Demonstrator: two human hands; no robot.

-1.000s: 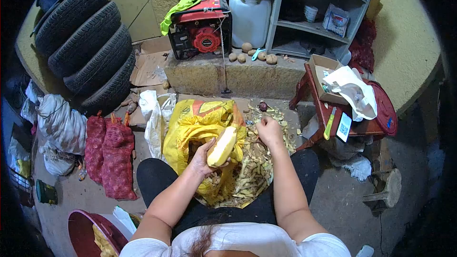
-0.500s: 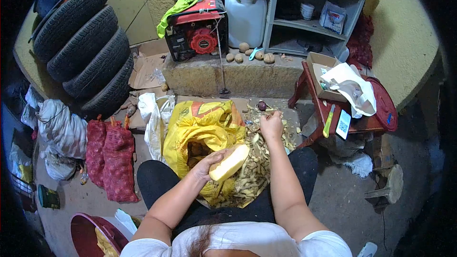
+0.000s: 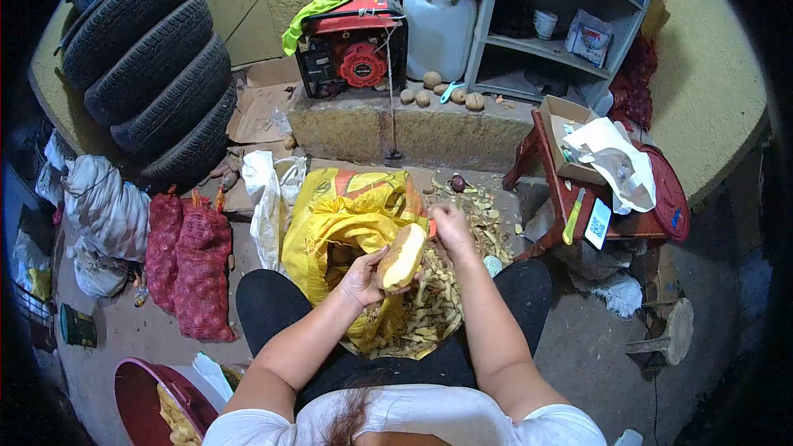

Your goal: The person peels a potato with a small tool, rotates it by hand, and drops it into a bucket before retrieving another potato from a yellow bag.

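Note:
A large, partly peeled potato [image 3: 404, 257] rests in my left hand [image 3: 364, 277], whose fingers are wrapped round its lower left side. Brown skin covers its left face, while the right face is bare and pale yellow. Just to the upper right, my right hand [image 3: 452, 230] is closed on an orange peeler [image 3: 432, 227], mostly hidden by the fingers. Beneath both hands spreads a heap of potato peelings [image 3: 429, 306]. Left of the potato stands an open yellow sack [image 3: 322, 223] with potatoes dimly visible inside.
A red onion [image 3: 458, 183] lies beyond the peelings. Several potatoes [image 3: 474, 102] and a light-blue peeler [image 3: 452, 92] sit on the concrete ledge [image 3: 347, 128]. The red stool [image 3: 545, 128] at right bears a box, knife and phone. Lower left, a maroon tub [image 3: 136, 396] holds peeled potatoes.
My left hand has turned the potato more upright, bringing its brown-skinned side into view. My right hand has come down and left, closer to the potato, and the orange peeler now shows.

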